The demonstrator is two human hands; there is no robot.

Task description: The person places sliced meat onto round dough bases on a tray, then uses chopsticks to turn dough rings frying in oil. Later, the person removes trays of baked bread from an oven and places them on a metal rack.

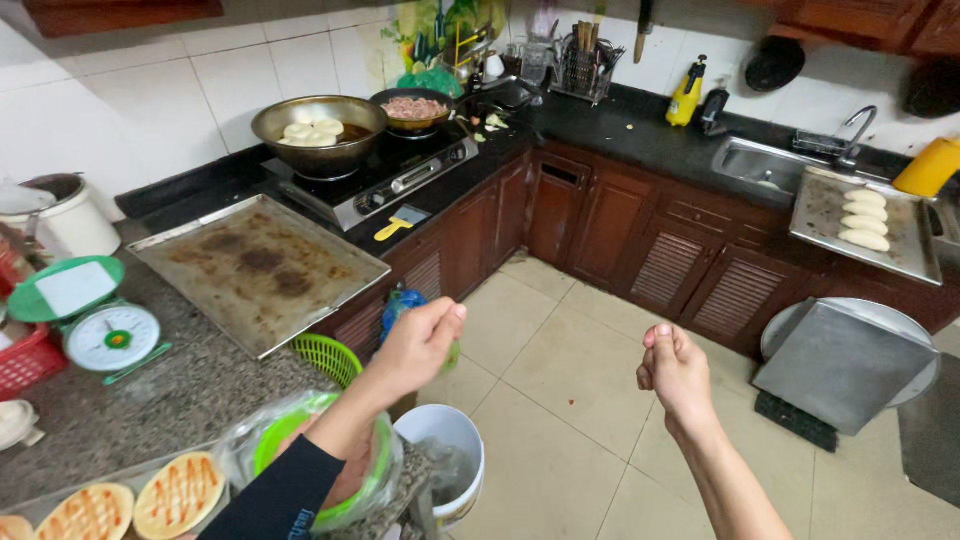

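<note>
Big baking tray is lying on the left counter, empty, just near of the wok with dough pieces. Left hand is hovering over the floor, fingers curled, grasping nothing visible. Right hand is hanging clenched, well apart.

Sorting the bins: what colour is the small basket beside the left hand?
Bright green, a slotted basket under the counter edge; the head view shows it, near the left hand.
</note>
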